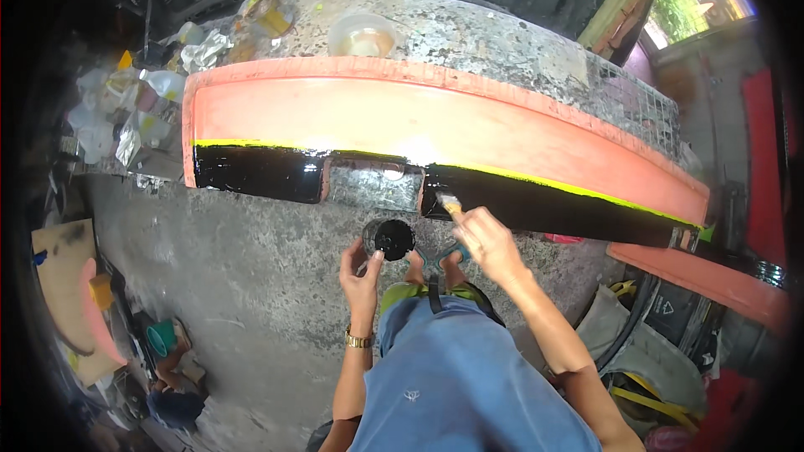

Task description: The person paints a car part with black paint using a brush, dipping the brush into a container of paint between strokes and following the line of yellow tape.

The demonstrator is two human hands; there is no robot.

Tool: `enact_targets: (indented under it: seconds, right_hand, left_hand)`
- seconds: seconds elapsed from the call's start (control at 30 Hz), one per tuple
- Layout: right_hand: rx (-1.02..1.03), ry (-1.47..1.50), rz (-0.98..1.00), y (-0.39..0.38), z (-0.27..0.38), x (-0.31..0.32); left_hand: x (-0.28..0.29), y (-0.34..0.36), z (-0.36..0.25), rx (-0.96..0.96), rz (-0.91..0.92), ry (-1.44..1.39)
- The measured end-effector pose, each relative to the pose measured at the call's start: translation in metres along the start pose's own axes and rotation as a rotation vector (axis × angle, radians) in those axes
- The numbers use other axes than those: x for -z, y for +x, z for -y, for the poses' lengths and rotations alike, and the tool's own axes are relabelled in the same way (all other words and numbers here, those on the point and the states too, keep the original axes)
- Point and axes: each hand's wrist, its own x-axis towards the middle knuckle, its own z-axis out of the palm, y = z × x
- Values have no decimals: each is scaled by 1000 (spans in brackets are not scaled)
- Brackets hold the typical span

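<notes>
Across the bench lies a long curved pink panel (368, 100), its near band coated in glossy black paint with a thin yellow-green line along the upper edge. A rectangular notch breaks the black band near its middle. My right hand (492, 243) is closed around the handle of a paintbrush (450, 202). Its bristles touch the black band just right of the notch. Below the notch, my left hand (362, 274) grips a round container of black paint (395, 239) by its side, fingers curved round it.
The stained bench (519, 50) carries a translucent bowl (363, 36) behind the panel and a cluster of bottles (163, 84) at its left end. Another pink piece (712, 280) is at the right. At lower left, a person (174, 398) is near a green bucket (162, 336).
</notes>
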Motion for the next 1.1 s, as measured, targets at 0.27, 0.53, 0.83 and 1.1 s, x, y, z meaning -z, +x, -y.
enact_targets:
  seconds: [0.27, 0.53, 0.83, 1.1]
  right_hand:
    - [13, -204, 84, -3, 19, 16]
    - [133, -535, 297, -16, 36, -35]
    - [-246, 254, -36, 4, 46, -19]
    - [-736, 772, -398, 4, -14, 17]
  left_hand:
    - [-2, 1, 38, 84, 19, -28]
    - [-19, 8, 45, 52, 35, -32]
    - [-12, 11, 33, 86, 52, -78]
    - [-3, 16, 35, 82, 52, -85]
